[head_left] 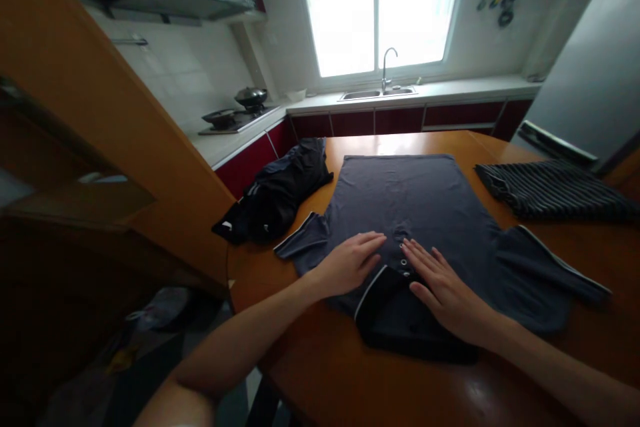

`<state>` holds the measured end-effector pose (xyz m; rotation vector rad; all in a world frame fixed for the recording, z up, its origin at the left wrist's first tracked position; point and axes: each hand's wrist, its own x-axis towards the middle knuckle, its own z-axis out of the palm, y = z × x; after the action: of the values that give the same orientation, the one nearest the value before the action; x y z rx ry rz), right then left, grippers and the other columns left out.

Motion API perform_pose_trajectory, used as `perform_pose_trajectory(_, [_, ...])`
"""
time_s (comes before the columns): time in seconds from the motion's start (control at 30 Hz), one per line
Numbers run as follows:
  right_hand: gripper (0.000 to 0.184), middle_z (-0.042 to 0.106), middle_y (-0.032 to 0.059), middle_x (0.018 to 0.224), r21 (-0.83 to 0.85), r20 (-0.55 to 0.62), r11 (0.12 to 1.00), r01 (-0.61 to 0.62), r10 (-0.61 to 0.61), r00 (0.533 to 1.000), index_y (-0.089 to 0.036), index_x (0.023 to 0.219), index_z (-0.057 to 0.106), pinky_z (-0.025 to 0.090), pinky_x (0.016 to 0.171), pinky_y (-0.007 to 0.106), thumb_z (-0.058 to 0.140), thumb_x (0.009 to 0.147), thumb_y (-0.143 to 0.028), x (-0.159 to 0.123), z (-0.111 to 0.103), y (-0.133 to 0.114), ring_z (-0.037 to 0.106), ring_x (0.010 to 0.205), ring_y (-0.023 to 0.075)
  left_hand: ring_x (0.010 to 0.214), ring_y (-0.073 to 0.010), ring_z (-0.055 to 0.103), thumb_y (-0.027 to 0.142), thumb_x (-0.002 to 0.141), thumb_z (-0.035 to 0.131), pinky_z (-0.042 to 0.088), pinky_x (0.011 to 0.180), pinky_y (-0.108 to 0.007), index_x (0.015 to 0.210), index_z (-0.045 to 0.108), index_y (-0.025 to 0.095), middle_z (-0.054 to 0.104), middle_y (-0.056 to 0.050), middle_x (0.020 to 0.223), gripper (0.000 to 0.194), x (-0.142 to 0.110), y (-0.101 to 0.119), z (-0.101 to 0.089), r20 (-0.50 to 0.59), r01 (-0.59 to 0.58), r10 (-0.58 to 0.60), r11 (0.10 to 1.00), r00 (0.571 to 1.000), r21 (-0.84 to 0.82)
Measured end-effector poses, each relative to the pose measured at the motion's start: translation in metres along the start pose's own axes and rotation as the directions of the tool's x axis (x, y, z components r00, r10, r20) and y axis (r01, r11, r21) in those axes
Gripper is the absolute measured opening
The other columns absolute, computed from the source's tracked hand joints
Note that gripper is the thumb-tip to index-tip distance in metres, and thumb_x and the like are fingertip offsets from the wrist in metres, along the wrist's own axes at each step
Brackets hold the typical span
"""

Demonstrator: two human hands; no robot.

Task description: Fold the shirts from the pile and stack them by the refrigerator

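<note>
A dark grey polo shirt [400,193] lies spread front side up, its dark, white-edged collar [415,327] toward me and its hem at the far side. The short sleeves reach out left and right. My left hand [350,263] rests flat on the chest, left of the button placket, fingers stretched out. On the placket's right side lies my right hand [443,287], also flat, its fingertips beside the small round buttons [403,262]. Neither hand grips the cloth.
The shirt lies on a brown wooden table [320,360] with a rounded edge. A bunched black garment [285,193] sits at the left, a folded striped cloth [555,190] at the right. Behind are a counter with a sink [377,95], and a stove with a pan [220,119].
</note>
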<state>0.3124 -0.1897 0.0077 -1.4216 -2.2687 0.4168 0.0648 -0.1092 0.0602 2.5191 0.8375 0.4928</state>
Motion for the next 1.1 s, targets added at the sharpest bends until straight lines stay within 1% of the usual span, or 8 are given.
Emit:
perform_pose_trajectory(0.1, [0.057, 0.029, 0.009, 0.163, 0.044, -0.005, 0.999, 0.002, -0.002, 1.0, -0.028, 0.159, 0.028, 0.02, 0.121, 0.06, 0.035, 0.105, -0.042, 0.001, 0.001, 0.001, 0.024, 0.152, 0.0269, 0.125, -0.0207, 0.059, 0.023, 0.1, 0.044, 0.045, 0.11, -0.035, 0.133, 0.061, 0.019, 0.063, -0.009, 0.136, 0.038, 0.003, -0.029, -0.031, -0.249, 0.158, -0.17, 0.985, 0.953, -0.065])
perform_pose_trajectory(0.17, [0.053, 0.033, 0.0083, 0.162, 0.077, -0.033, 0.997, -0.003, 0.005, 0.999, -0.028, 0.156, 0.036, 0.021, 0.121, 0.061, 0.034, 0.105, -0.042, 0.002, 0.001, 0.002, 0.025, 0.151, 0.0271, 0.116, -0.0207, 0.064, 0.021, 0.098, 0.045, 0.051, 0.103, -0.033, 0.129, 0.063, 0.017, 0.067, -0.009, 0.13, 0.036, -0.001, -0.053, -0.053, -0.4, 0.281, -0.299, 0.954, 0.866, -0.105])
perform_pose_trajectory(0.23, [0.05, 0.037, 0.0075, 0.16, 0.107, -0.069, 0.994, -0.017, 0.024, 0.997, -0.027, 0.152, 0.044, 0.021, 0.122, 0.06, 0.034, 0.105, -0.042, 0.004, 0.0, 0.004, 0.026, 0.151, 0.0271, 0.109, -0.0208, 0.067, 0.021, 0.096, 0.05, 0.053, 0.098, -0.032, 0.127, 0.064, 0.015, 0.068, -0.011, 0.127, 0.035, -0.01, -0.077, -0.072, -0.469, 0.403, -0.389, 0.912, 0.793, -0.075])
perform_pose_trajectory(0.37, [0.047, 0.045, 0.0084, 0.156, 0.155, -0.114, 0.986, -0.058, 0.076, 0.991, -0.024, 0.142, 0.058, 0.028, 0.121, 0.057, 0.041, 0.103, -0.043, 0.006, 0.001, 0.008, 0.034, 0.148, 0.029, 0.105, -0.024, 0.069, 0.026, 0.089, 0.064, 0.053, 0.095, -0.031, 0.12, 0.069, 0.013, 0.072, -0.012, 0.119, 0.034, -0.03, -0.112, -0.088, -0.342, 0.601, -0.544, 0.795, 0.767, 0.083])
perform_pose_trajectory(0.47, [0.043, 0.051, 0.0091, 0.152, 0.185, -0.13, 0.98, -0.079, 0.104, 0.986, -0.023, 0.133, 0.066, 0.033, 0.12, 0.057, 0.046, 0.1, -0.042, 0.006, 0.002, 0.009, 0.042, 0.143, 0.0306, 0.109, -0.0255, 0.068, 0.028, 0.087, 0.068, 0.052, 0.096, -0.03, 0.123, 0.068, 0.014, 0.07, -0.012, 0.126, 0.039, -0.035, -0.122, -0.087, -0.27, 0.61, -0.563, 0.779, 0.781, 0.141])
perform_pose_trajectory(0.6, [0.04, 0.054, 0.0096, 0.149, 0.215, -0.122, 0.973, -0.08, 0.108, 0.987, -0.023, 0.128, 0.069, 0.035, 0.118, 0.057, 0.047, 0.1, -0.041, 0.007, 0.002, 0.008, 0.047, 0.14, 0.031, 0.12, -0.0269, 0.064, 0.026, 0.086, 0.069, 0.047, 0.102, -0.031, 0.126, 0.066, 0.014, 0.067, -0.014, 0.131, 0.042, -0.033, -0.12, -0.085, -0.207, 0.61, -0.574, 0.756, 0.792, 0.237])
perform_pose_trajectory(0.8, [0.037, 0.058, 0.0108, 0.143, 0.253, -0.136, 0.965, -0.075, 0.112, 0.984, -0.023, 0.122, 0.072, 0.04, 0.116, 0.054, 0.05, 0.098, -0.041, 0.007, 0.0, 0.007, 0.054, 0.133, 0.0306, 0.11, -0.0283, 0.068, 0.033, 0.087, 0.068, 0.051, 0.09, -0.032, 0.114, 0.068, 0.022, 0.072, -0.011, 0.119, 0.029, -0.035, -0.108, -0.083, -0.073, 0.64, -0.688, 0.625, 0.722, 0.447])
perform_pose_trajectory(1.1, [0.029, 0.064, 0.0099, 0.134, 0.275, -0.154, 0.958, -0.077, 0.123, 0.98, -0.026, 0.111, 0.075, 0.046, 0.11, 0.053, 0.054, 0.095, -0.038, 0.007, -0.005, 0.009, 0.06, 0.123, 0.0299, 0.113, -0.0316, 0.067, 0.028, 0.085, 0.07, 0.051, 0.09, -0.035, 0.125, 0.059, 0.02, 0.068, -0.017, 0.126, 0.043, -0.032, -0.091, -0.079, -0.088, 0.655, -0.744, 0.518, 0.662, 0.55])
